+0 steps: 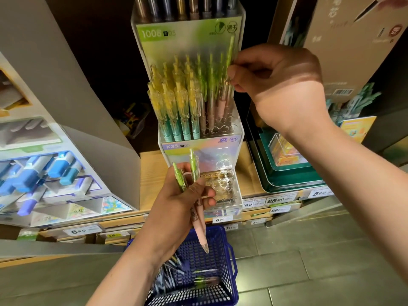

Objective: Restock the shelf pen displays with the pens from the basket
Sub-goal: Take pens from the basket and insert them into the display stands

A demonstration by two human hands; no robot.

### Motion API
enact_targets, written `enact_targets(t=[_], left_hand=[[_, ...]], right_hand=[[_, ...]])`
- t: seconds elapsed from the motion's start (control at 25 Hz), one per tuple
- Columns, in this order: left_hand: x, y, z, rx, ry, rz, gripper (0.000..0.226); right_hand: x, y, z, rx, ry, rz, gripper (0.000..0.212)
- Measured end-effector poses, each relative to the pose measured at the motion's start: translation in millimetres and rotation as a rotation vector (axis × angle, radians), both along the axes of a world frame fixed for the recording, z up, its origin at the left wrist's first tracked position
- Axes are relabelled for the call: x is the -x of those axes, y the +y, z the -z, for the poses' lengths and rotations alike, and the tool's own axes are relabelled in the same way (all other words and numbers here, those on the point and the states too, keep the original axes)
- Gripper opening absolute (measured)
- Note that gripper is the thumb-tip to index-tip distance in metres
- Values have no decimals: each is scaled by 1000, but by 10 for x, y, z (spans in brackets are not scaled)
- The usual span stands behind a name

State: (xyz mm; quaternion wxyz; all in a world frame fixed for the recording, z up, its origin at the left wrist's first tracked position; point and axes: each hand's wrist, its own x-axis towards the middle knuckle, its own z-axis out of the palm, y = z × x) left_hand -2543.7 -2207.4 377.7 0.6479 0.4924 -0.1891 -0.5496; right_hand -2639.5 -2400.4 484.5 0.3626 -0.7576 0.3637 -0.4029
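A clear tiered pen display (237,133) stands on the wooden shelf, its middle tier packed with yellow-green pens (176,102) on the left and some empty holes on the right. My right hand (276,85) pinches a green-and-pink pen (229,54) upright at the tier's right side, its lower end among the holes. My left hand (176,204) grips two green-and-pink pens (199,219) below, in front of the empty lower tier (223,186). On the floor below sits a blue plastic basket (229,250) holding several more pens (198,279).
A grey cardboard display of blue-white erasers or correction items (44,173) fills the left. A green tray with a clear box (287,164) stands at the right. Price tags (278,200) line the shelf edge. Dark pens (183,7) fill the top tier.
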Motion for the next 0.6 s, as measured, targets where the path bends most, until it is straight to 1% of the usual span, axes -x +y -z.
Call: enact_targets(t=[0.12,0.16,0.28,0.32,0.44,0.48,0.52,0.56,0.6], left_hand=[[-7,2,0,33,-28,-4,30],[-9,3,-1,36,-48,1,32],[-4,-8,-12,50,-65,-10,32],[4,-20,-14,59,-56,-24,33],[29,-41,-39,90,-26,-53,33],[33,-45,-43,101,-26,-50,32],[33,-50,-51,109,-31,-41,31],[33,-55,-59,113,-40,-32,31],[33,-63,-75,115,-47,-22,33]], right_hand=[[-24,30,89,9,130,-5,13],[-24,38,115,-1,148,0,13],[-13,67,120,-101,104,6,12],[-11,73,118,-106,128,4,13],[50,136,118,-24,396,1,12],[93,186,127,-56,445,-16,16],[139,250,146,-151,450,-61,21],[183,327,172,-289,420,-129,22],[226,408,199,-415,391,-206,20]])
